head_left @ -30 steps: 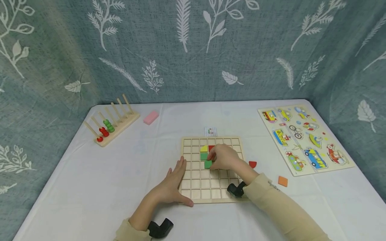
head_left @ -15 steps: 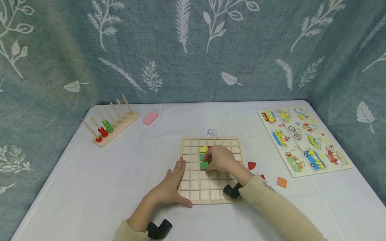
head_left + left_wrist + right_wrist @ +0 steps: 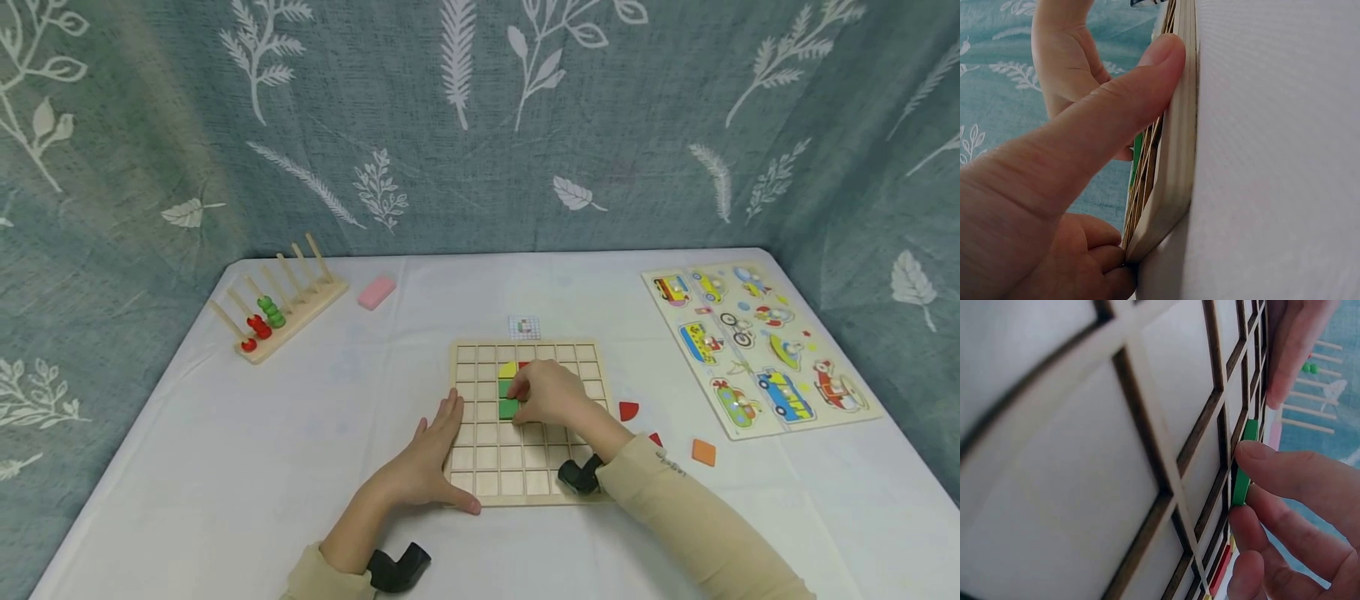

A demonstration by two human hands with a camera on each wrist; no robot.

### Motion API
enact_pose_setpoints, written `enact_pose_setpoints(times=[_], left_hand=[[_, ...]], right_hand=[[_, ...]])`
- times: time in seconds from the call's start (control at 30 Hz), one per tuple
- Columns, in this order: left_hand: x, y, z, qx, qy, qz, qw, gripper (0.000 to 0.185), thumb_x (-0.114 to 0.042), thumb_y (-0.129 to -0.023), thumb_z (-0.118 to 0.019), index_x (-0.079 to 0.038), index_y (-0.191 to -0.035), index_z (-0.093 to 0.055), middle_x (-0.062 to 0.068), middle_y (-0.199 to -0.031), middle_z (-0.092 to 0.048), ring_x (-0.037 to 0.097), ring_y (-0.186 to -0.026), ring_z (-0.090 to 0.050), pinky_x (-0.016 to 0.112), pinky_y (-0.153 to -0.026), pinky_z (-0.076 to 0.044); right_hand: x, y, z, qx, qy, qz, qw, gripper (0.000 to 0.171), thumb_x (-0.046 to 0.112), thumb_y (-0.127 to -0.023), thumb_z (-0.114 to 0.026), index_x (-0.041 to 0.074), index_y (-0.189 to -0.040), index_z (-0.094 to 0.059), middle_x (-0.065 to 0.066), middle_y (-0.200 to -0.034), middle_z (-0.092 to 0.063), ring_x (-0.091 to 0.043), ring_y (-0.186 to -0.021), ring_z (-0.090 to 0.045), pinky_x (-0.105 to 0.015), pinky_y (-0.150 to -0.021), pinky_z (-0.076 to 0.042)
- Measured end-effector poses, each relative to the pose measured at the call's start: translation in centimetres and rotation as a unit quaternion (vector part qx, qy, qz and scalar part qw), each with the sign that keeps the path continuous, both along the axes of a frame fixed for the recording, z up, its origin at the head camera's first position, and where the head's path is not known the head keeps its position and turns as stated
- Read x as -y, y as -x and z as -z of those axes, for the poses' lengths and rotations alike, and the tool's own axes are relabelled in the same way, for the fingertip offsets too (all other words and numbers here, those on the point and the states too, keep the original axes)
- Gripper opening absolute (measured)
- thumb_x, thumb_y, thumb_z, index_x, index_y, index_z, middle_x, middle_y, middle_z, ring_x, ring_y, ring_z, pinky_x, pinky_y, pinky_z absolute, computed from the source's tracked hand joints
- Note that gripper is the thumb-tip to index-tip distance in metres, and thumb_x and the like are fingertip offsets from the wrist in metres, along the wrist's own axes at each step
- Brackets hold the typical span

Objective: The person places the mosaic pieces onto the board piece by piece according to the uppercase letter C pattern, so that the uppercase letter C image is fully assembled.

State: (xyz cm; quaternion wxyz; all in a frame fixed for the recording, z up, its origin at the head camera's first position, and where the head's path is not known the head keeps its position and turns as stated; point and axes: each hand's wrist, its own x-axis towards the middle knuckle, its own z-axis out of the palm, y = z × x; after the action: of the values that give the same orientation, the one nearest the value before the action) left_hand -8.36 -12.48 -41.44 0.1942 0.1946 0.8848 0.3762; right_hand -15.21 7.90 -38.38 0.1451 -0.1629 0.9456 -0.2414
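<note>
A wooden grid board (image 3: 480, 487) lies at the table's middle, with yellow (image 3: 507, 369), red (image 3: 524, 366) and green (image 3: 507, 388) tiles in its upper cells. My right hand (image 3: 551, 393) rests over the board, its fingertips (image 3: 1260, 456) on a second green tile (image 3: 507, 408) just below the first; in the right wrist view this green tile (image 3: 1242, 478) sits edge-on in a cell. My left hand (image 3: 431, 454) lies flat against the board's left edge, thumb (image 3: 1141, 81) along the front rim (image 3: 1175, 156).
A peg rack (image 3: 279, 310) with red and green beads and a pink block (image 3: 375, 292) stand at the back left. A vehicle puzzle (image 3: 757, 346) lies at right. Loose red (image 3: 628, 410) and orange (image 3: 703, 452) tiles lie right of the board. A small card (image 3: 523, 327) sits behind it.
The right hand has shifted the green tile slightly left into the cell below the other green tile. The left hand has stayed in place.
</note>
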Motion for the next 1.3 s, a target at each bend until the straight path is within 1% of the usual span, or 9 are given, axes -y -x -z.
enact_pose_setpoints(times=[0.6,0.9,1.3], left_hand=[[-0.1,0.0,0.1,-0.001,0.002,0.001,1.0000,0.132,-0.037,-0.053,-0.087,0.005,-0.144,-0.001,0.016,-0.151,0.008,0.027,-0.138,0.006,0.052,-0.108,0.002],[-0.1,0.0,-0.1,-0.003,0.002,0.001,1.0000,0.131,-0.036,-0.053,-0.087,0.006,-0.143,-0.001,0.017,-0.151,0.007,0.029,-0.138,0.006,0.052,-0.108,0.003],[-0.1,0.0,-0.1,-0.001,0.000,0.002,1.0000,0.131,-0.036,-0.054,-0.087,0.006,-0.143,-0.001,0.017,-0.151,0.007,0.029,-0.138,0.006,0.052,-0.108,0.003]], right_hand=[[-0.2,-0.2,-0.1,0.002,0.007,0.009,1.000,0.020,0.016,-0.064,-0.083,0.016,-0.079,-0.069,0.008,-0.075,-0.062,-0.010,-0.072,-0.056,-0.027,-0.063,-0.045],[-0.4,-0.3,-0.1,0.003,0.016,0.009,1.000,0.021,0.016,-0.064,-0.082,0.016,-0.081,-0.070,0.009,-0.074,-0.061,-0.009,-0.071,-0.055,-0.026,-0.063,-0.044],[-1.3,-0.5,-0.4,0.024,0.056,0.029,0.998,0.022,0.016,-0.066,-0.081,0.013,-0.085,-0.070,0.009,-0.078,-0.062,-0.009,-0.075,-0.056,-0.028,-0.067,-0.045]])
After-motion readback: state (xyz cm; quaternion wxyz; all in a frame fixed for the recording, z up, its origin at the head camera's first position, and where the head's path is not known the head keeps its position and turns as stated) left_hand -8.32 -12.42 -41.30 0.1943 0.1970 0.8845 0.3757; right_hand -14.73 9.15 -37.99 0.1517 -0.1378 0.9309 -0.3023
